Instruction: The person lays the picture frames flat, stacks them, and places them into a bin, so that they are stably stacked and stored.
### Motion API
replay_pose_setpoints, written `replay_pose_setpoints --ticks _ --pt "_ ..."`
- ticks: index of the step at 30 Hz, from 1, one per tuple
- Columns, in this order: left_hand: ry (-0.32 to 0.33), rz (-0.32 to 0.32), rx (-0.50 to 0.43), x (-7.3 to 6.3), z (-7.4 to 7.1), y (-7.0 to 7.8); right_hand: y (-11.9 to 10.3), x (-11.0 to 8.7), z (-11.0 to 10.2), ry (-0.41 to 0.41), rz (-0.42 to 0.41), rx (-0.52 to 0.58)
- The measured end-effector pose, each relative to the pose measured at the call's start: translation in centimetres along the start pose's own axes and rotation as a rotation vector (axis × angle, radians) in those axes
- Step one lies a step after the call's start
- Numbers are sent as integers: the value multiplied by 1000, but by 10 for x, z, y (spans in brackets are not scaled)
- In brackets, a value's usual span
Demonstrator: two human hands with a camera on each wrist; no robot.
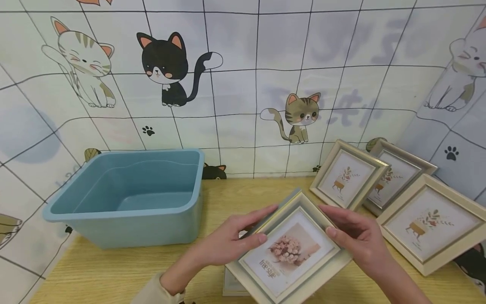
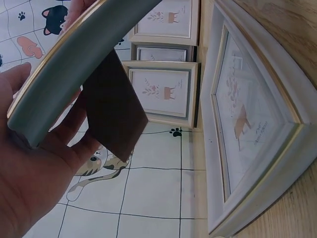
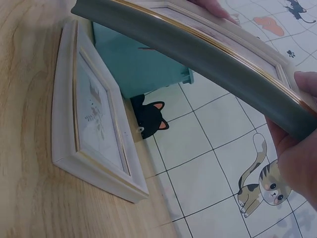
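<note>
Both hands hold a cream picture frame (image 1: 322, 274) with a gold inner line and a pink flower print, tilted above the table. My left hand (image 1: 235, 236) grips its upper left side, thumb on the front and fingers behind. On the upper right side my right hand (image 1: 358, 240) grips with the thumb over the edge. A dark stand flap (image 2: 111, 106) juts from its back in the left wrist view. Below lies another white frame (image 3: 64, 134), flat on the table and mostly hidden by the held one in the head view.
A blue plastic tub (image 1: 152, 228) stands at the left. Three frames with plant-pot prints lean at the right: a cream one (image 1: 322, 181), a silver-brown one (image 1: 421, 164) behind it, and a larger cream one (image 1: 402, 249) nearer. A cat-print sheet (image 1: 235, 93) hangs behind the wooden table (image 1: 125, 274).
</note>
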State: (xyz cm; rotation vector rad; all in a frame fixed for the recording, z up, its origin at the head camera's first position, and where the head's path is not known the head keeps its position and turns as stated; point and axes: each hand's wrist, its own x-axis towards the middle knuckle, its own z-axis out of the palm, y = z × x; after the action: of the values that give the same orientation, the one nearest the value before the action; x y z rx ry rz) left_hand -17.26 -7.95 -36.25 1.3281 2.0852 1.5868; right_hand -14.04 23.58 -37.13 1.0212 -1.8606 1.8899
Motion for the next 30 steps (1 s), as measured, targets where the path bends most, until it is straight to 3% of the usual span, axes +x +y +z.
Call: replay_pose_setpoints --ticks 5,11,14,20,30 --pt "27 -35 9 -2 0 -4 -3 -3 0 70 51 -75" --pt "110 -99 -94 -3 -1 -10 -4 -5 1 154 81 -56" --pt "142 -97 -123 -3 -2 -12 -5 -6 1 204 97 -63" --pt "210 -93 -124 -6 -5 -15 -6 -6 -2 203 143 2" --pt "250 -68 -139 -10 -7 -26 0 -10 2 318 178 109"
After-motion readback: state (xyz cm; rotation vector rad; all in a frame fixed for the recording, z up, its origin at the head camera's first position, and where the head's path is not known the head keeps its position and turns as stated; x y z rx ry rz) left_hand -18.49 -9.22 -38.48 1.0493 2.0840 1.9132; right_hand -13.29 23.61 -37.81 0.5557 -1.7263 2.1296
